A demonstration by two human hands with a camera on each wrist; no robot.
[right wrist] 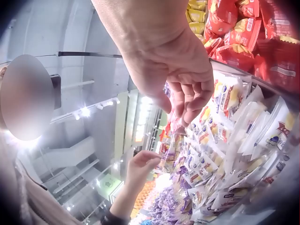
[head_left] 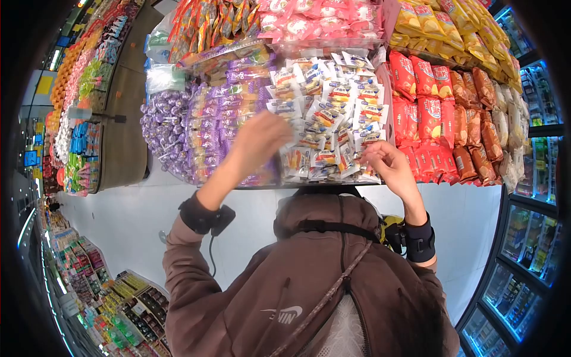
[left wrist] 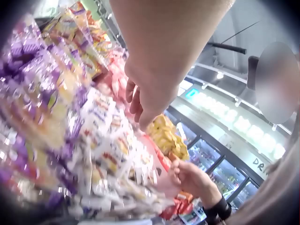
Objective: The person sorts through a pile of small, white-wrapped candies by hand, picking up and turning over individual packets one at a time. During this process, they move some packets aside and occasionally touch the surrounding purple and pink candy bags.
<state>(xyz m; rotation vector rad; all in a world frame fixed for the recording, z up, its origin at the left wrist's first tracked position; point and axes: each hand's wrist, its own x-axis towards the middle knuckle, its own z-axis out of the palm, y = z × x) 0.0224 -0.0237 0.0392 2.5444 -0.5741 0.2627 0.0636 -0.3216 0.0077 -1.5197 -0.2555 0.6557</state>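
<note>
My left hand (head_left: 262,140) is blurred in the head view, over the border between purple-wrapped snacks (head_left: 229,113) and white snack packets (head_left: 345,107). In the left wrist view its fingers (left wrist: 134,101) hang loosely curled, and no packet shows in them. Over the right front part of the white packets, beside the red packets (head_left: 434,113), is my right hand (head_left: 389,166). Its fingers (right wrist: 192,96) bend loosely downward in the right wrist view, with nothing seen between them and the thumb. The white packets carry blue, red and yellow print and lie in a loose heap.
Purple round sweets (head_left: 166,131) fill the display's left end. Pink packets (head_left: 321,21) and yellow packets (head_left: 446,27) lie in back sections behind clear dividers. Brown packets (head_left: 473,131) are farther right. Another candy stand (head_left: 128,101) is at left, lit fridges (head_left: 523,238) at right.
</note>
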